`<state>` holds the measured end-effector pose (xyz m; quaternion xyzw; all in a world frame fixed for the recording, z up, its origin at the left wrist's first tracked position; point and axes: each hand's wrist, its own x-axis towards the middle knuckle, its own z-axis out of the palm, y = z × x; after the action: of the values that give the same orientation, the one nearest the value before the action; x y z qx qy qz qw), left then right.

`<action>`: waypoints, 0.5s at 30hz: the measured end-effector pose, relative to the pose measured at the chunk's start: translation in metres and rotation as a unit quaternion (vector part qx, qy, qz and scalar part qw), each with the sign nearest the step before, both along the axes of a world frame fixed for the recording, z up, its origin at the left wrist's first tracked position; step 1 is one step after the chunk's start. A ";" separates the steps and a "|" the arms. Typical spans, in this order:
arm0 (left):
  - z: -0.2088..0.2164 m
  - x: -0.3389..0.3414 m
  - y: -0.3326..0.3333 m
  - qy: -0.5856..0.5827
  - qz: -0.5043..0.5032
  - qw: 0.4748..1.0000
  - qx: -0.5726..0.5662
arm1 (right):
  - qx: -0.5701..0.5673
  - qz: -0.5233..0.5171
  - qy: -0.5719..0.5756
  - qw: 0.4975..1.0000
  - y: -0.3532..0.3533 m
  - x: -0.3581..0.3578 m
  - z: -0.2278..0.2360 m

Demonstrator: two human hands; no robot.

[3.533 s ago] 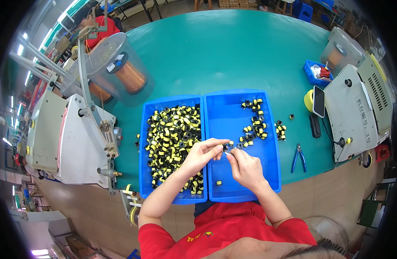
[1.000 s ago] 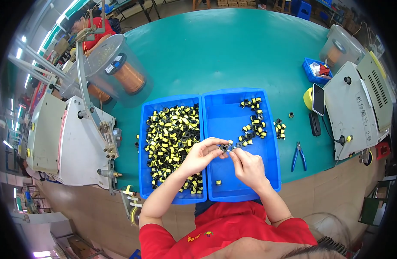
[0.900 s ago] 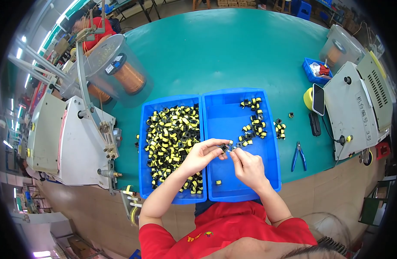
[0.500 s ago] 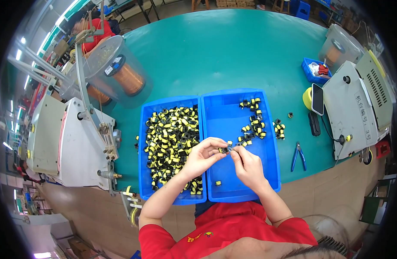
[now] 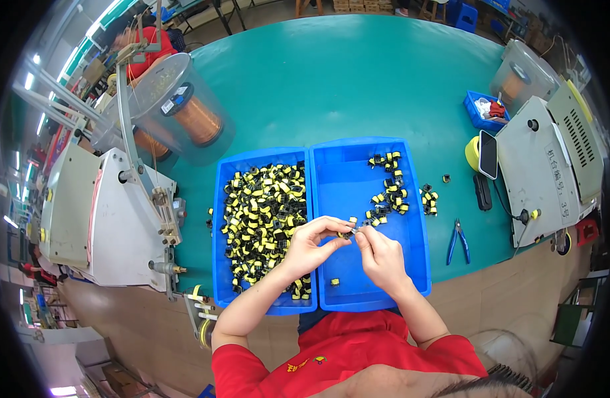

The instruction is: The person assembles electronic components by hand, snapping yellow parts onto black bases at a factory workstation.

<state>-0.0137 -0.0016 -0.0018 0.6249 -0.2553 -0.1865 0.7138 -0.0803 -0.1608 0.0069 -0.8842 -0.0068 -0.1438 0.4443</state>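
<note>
My left hand [image 5: 311,247] pinches a small black bobbin coil with yellow tape [image 5: 345,235] between thumb and fingertips, over the right-hand blue tray [image 5: 348,169]. From the other side my right hand [image 5: 383,257] meets it, thumb and forefinger pressed together at the coil's edge. Fingers cover most of the piece, so its pins cannot be made out. Just beyond the fingertips lie several similar taped coils [image 5: 390,196] along the tray's right side. One single coil [image 5: 335,282] rests near its front. The left-hand blue tray [image 5: 220,232] is heaped with such coils.
Blue-handled pliers [image 5: 458,242] lie right of the trays, near a few loose coils [image 5: 429,200]. Winding machines stand left [image 5: 122,219] and right [image 5: 547,166]. A copper wire spool [image 5: 197,121] sits in a clear tub. A phone [image 5: 488,154] leans on a yellow roll.
Both hands stay over the right-hand tray with the coil between them. The fingertips have shifted slightly around it, and the coil shows less between them now.
</note>
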 end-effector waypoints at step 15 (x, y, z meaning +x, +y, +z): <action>0.002 -0.005 -0.004 0.216 -0.009 0.974 -0.071 | 0.009 -0.050 -0.025 0.998 0.000 0.000 0.001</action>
<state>-0.0190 -0.0051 0.0000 0.5158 -0.1132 -0.3045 0.7927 -0.0806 -0.1611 0.0074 -0.8755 0.0272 -0.1881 0.4442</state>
